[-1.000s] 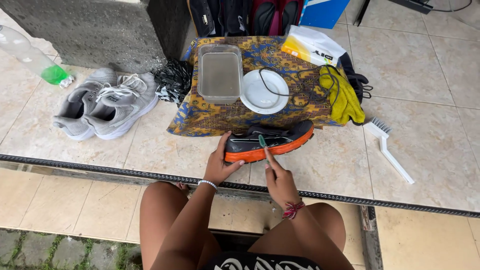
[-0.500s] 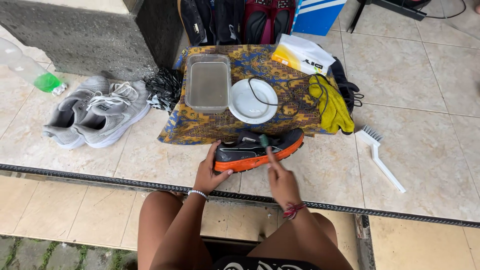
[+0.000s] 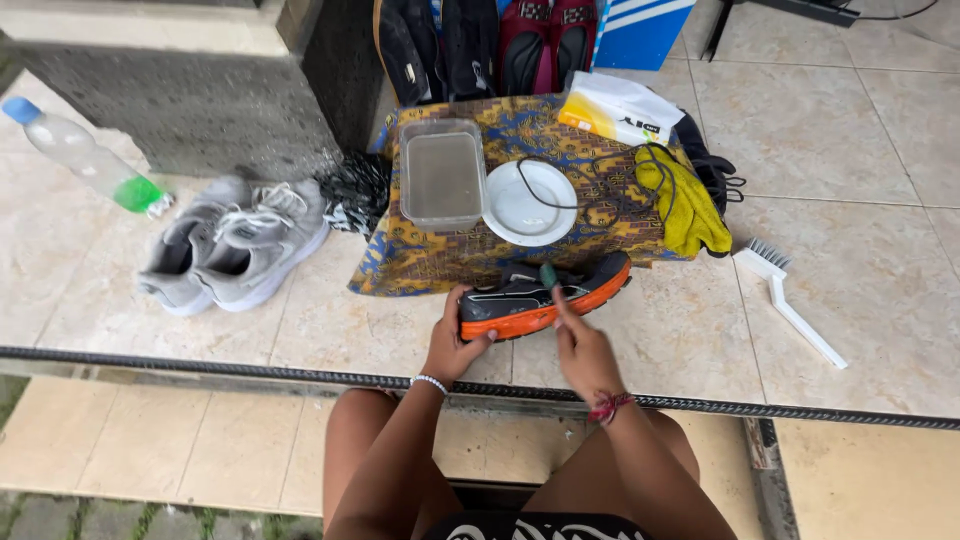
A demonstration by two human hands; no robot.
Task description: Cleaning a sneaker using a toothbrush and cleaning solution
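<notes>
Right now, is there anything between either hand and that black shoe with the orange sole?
Nothing visible. The left hand already grips the heel end of the black shoe, and the right hand holds a small green-tipped tool against its side. The white plate sits behind the shoe, clear of both hands.

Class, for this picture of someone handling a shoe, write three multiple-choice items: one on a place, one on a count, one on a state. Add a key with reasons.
1. Where does the white plate lie?
A. on the patterned cloth
B. on bare tiles
C. inside the clear tub

2. How many grey sneakers stand at left?
A. one
B. two
C. four

3. How is the black and orange shoe held?
A. untouched
B. lifted overhead
C. left hand grips its heel end, right hand applies a small green tool

Key: 1 A, the plate rests on the cloth beside the tub; 2 B, a pair shows; 3 C, both hands are on it.
</notes>
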